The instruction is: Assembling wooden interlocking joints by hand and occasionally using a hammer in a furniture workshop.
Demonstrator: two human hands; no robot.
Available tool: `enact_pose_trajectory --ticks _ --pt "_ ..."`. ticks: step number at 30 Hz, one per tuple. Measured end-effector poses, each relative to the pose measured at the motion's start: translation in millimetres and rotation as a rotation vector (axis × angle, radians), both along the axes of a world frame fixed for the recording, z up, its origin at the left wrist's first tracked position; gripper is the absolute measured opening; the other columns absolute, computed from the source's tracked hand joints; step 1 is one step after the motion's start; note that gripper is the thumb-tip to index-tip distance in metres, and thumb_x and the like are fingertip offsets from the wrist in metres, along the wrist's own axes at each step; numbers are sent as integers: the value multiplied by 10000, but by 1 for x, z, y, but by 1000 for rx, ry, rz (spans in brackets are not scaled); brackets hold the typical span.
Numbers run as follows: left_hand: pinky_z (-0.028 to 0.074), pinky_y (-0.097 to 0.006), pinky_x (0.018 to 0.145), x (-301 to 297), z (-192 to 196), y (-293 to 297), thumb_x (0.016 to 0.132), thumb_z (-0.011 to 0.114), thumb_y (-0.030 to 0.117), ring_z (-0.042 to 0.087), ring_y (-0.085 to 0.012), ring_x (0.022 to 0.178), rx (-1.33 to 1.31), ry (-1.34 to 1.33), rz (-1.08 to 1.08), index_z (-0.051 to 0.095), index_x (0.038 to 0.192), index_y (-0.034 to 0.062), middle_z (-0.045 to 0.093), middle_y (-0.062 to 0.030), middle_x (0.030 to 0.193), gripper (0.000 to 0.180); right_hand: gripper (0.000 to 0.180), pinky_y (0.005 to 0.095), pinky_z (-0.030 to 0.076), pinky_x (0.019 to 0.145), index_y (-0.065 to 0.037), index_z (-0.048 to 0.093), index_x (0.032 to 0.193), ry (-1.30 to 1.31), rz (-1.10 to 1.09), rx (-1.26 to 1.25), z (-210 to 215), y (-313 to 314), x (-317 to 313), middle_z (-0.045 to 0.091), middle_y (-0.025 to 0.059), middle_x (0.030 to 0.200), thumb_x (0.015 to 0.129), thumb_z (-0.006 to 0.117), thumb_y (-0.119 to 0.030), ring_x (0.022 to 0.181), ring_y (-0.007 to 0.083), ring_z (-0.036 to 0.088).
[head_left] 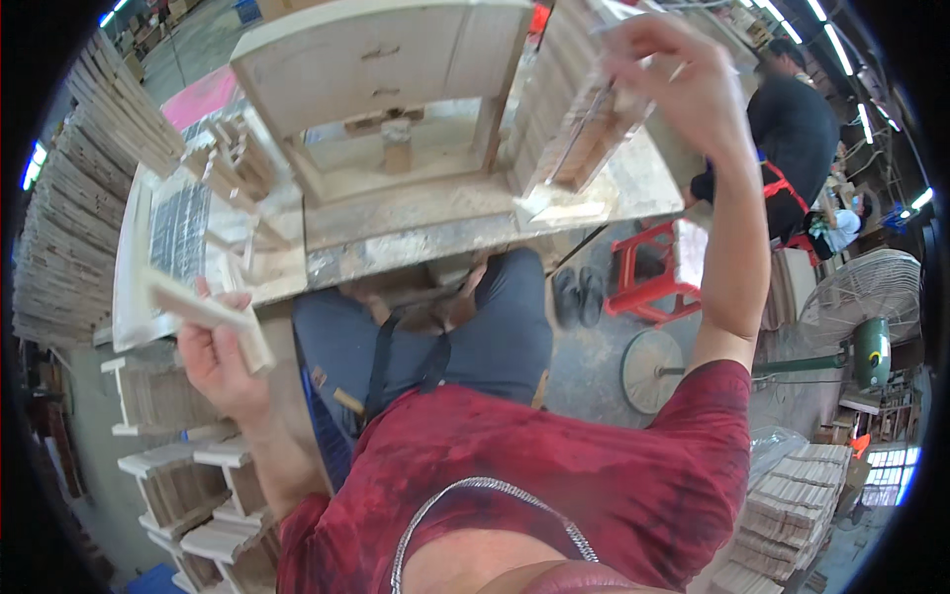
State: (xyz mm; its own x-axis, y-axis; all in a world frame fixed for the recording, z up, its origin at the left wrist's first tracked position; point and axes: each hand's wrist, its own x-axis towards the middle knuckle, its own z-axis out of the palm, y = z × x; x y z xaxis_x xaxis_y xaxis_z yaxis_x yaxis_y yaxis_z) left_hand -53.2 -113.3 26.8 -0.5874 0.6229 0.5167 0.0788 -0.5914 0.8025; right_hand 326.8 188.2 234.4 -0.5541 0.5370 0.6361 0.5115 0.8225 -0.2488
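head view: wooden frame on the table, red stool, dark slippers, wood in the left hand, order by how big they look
Largest to smallest:
1. wooden frame
2. red stool
3. wood in the left hand and dark slippers: unsure, since the wood is nearer the camera and partly covered by fingers

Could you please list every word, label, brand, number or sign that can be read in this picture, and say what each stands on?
None can be read.
Green fan motor housing: a small yellowish mark, too small to make out.
Upright pale wooden board: a few dark marks, no legible text.
Wooden piece in the left hand: no readable print.
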Motion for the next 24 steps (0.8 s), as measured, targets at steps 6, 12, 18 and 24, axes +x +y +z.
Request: enact_pose_trajectory --ticks 6,12,18,24 --pt "504 -487 991 64 7 23 826 796 99 692 -337 940 -173 899 131 692 1043 10 733 -153 999 256 275 309 551 706 -10 750 1088 -138 328 -791 -187 -56 -86 756 94 907 857 797 -151 795 139 710" --pt "518 -357 788 65 -27 63 864 774 88 676 -279 821 -294 815 -23 712 1101 -8 706 -121 853 263 383 283 521 674 11 723 1095 190 407 -1170 -263 -87 -113 720 59 893 820 867 -213 746 90 622" --pt "496 -250 721 52 -29 83 950 729 147 654 -103 757 -746 235 -477 714 1099 -30 733 -60 853 232 309 274 494 729 5 731 1080 203 457 -1082 -267 -84 -116 711 35 902 860 835 -186 787 94 608" --pt "527 -263 788 33 -57 113 973 716 187 658 -112 841 -696 80 -667 655 1144 -69 752 -100 949 314 244 246 477 732 5 725 1099 290 480 -1361 -269 -80 -122 718 8 941 901 790 -121 810 69 589"
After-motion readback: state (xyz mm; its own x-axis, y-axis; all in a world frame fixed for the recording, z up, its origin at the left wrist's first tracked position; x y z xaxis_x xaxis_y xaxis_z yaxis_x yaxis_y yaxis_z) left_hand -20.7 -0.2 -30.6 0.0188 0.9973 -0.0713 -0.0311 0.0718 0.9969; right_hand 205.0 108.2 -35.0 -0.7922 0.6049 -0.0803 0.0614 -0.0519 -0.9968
